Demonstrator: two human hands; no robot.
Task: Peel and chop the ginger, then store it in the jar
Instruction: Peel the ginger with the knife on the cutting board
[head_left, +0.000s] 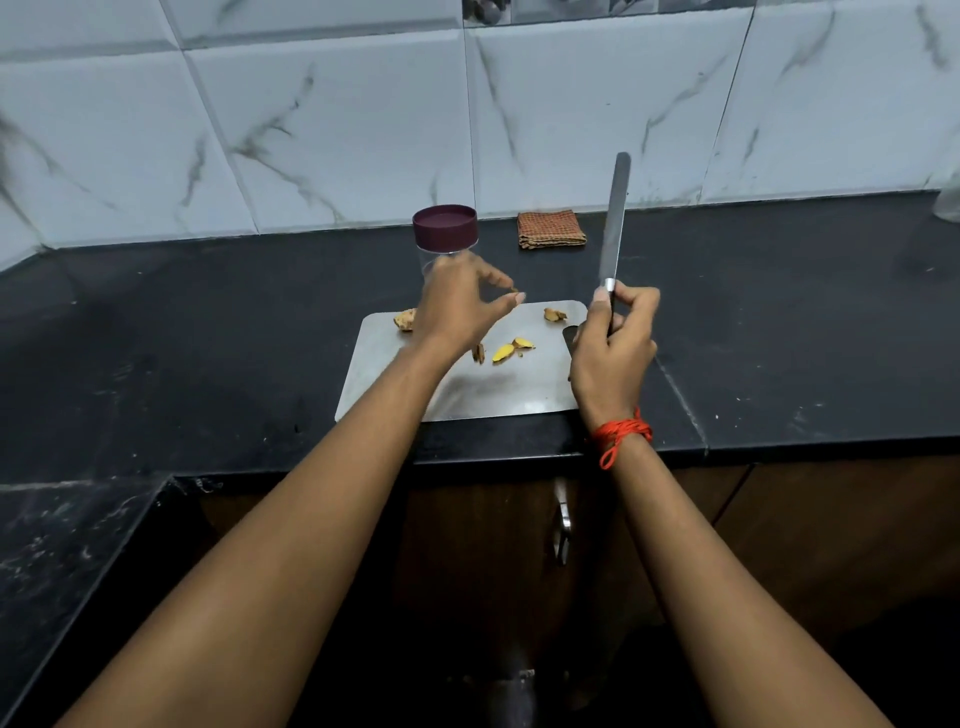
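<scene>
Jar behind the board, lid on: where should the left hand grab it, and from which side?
Probably take the jar by its clear body, just under the maroon lid, coming from the front-left. It stands upright with straight round walls, and the left hand is right in front of it. The right hand grips the knife, blade up, on the other side.

jar (445, 234) 1 | knife (615, 218) 1 | cloth (551, 229) 1 | ginger pieces (503, 352) on board (498, 395) 5
</scene>
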